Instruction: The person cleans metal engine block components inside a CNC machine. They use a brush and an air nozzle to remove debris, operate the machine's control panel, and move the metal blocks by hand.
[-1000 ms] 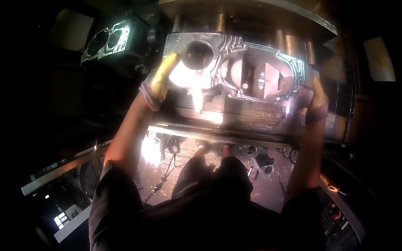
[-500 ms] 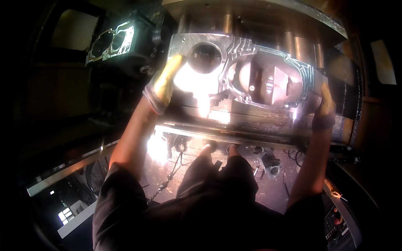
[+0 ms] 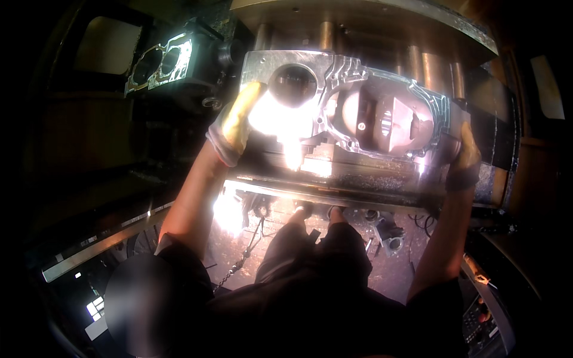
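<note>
A large silver metal casting [image 3: 322, 89], with a round bore at its left end and a wide open cavity at its right, spans the space between my hands. My left hand [image 3: 239, 122], in a yellow glove with a grey cuff, grips its left end. The glove's thumb side shows, while the other fingers are hidden beyond the edge. At the right end, my right hand [image 3: 467, 152] is closed round the side in a similar glove, its fingertips partly hidden. Strong glare washes out the casting's lower left. Whether it rests on the metal bed [image 3: 358, 173] under it, I cannot tell.
Upright metal posts [image 3: 326, 36] stand behind the casting, below a heavy plate [image 3: 358, 15]. Another casting [image 3: 161, 65] with two bores sits at the upper left. On the floor lie a chain [image 3: 230, 271] and a small metal part [image 3: 388, 232]. A button panel [image 3: 480, 316] is at the lower right.
The casting and both hands appear slightly lower in the picture, along with the surroundings. My grip looks the same. A blurred grey patch now covers part of the lower left.
</note>
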`<control>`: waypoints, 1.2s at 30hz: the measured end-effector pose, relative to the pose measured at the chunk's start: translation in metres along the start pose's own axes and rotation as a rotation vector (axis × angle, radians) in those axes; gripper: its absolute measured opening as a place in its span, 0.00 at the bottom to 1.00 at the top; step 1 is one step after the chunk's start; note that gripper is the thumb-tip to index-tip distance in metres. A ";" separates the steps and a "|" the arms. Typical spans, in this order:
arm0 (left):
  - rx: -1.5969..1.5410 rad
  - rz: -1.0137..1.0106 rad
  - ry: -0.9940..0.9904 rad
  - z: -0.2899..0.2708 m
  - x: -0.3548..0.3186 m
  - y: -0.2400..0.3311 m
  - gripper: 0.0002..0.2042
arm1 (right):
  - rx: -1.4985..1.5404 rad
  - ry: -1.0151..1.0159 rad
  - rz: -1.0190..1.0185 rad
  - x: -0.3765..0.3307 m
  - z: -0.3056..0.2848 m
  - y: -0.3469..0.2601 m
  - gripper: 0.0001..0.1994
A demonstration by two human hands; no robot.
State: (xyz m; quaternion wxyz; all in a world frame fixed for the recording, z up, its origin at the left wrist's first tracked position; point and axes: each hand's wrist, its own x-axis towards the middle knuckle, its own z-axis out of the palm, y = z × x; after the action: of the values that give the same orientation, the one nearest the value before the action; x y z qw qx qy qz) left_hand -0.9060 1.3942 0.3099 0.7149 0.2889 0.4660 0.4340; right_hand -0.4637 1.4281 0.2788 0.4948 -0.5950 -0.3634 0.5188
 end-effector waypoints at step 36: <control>0.797 0.536 -0.221 0.073 0.007 0.017 0.18 | -0.497 0.008 -0.549 0.032 -0.060 0.064 0.17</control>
State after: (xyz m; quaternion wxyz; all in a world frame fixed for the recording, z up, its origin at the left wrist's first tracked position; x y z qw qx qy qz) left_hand -0.8438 1.4071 0.3497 0.4569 0.6941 0.4262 0.3573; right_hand -0.4041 1.4301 0.2069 0.4574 -0.5794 -0.6223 0.2604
